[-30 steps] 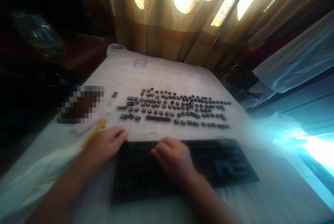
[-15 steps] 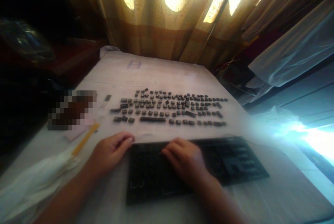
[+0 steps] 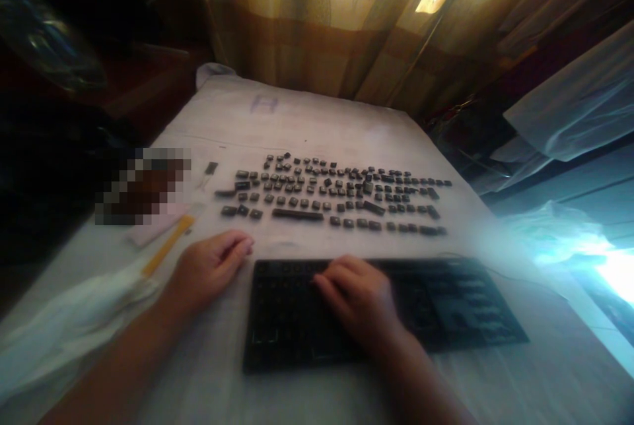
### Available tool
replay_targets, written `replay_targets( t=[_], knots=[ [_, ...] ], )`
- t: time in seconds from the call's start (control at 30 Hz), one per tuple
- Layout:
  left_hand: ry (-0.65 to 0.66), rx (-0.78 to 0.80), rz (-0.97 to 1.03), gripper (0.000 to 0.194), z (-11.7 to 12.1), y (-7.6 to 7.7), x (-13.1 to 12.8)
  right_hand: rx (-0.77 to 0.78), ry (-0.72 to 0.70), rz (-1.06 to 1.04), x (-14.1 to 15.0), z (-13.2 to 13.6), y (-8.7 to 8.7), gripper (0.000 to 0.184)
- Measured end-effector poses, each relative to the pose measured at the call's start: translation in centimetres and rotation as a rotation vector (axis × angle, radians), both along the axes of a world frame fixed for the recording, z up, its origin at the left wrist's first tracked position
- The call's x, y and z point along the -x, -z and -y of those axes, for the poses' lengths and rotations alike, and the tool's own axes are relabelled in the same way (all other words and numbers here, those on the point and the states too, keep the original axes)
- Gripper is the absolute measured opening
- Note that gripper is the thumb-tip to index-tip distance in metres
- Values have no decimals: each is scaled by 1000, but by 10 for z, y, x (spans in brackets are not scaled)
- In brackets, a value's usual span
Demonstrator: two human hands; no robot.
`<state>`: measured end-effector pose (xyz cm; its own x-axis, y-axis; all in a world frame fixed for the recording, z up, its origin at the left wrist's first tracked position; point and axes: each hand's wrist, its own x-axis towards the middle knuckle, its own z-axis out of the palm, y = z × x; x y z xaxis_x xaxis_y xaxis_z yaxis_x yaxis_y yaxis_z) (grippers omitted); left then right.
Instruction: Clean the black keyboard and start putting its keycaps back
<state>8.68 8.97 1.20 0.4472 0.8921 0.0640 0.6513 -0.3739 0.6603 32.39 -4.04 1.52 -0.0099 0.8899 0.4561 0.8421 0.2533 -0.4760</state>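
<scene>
A black keyboard base (image 3: 287, 339) without most of its keycaps lies on the white-covered table in front of me. My right hand (image 3: 359, 296) rests over its upper middle, with thumb and forefinger pinched together at the upper rows. Whatever sits between those fingertips is too small or hidden to name. Just off the base's upper left corner, my left hand (image 3: 212, 263) is closed, fingers curled against the thumb; its inside is hidden. Beyond both hands, loose black keycaps (image 3: 293, 202) lie in rough rows, with a long space bar (image 3: 297, 214) at the near side.
On the left lie a yellow-handled brush (image 3: 168, 245), a crumpled white cloth or bag (image 3: 74, 329), a pink piece (image 3: 158, 226) and a blurred-out object (image 3: 143, 187). A thin cable (image 3: 520, 283) runs right from the base. Curtains (image 3: 317, 49) hang behind the table.
The view has tilted down, so the table sits higher in it. My left hand has drawn slightly away from the base's corner. My right hand stays over nearly the same keys.
</scene>
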Motion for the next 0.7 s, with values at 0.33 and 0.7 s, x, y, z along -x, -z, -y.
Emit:
replay_targets(
  t=[0.33,0.7],
  knots=[
    [0,47,-2,37,0,-1,-1,-30,-62,-168,4,0,-8,20],
    [22,26,-3,36,2,-4,-1,13,-76,-19,9,-1,-3,23]
  ],
)
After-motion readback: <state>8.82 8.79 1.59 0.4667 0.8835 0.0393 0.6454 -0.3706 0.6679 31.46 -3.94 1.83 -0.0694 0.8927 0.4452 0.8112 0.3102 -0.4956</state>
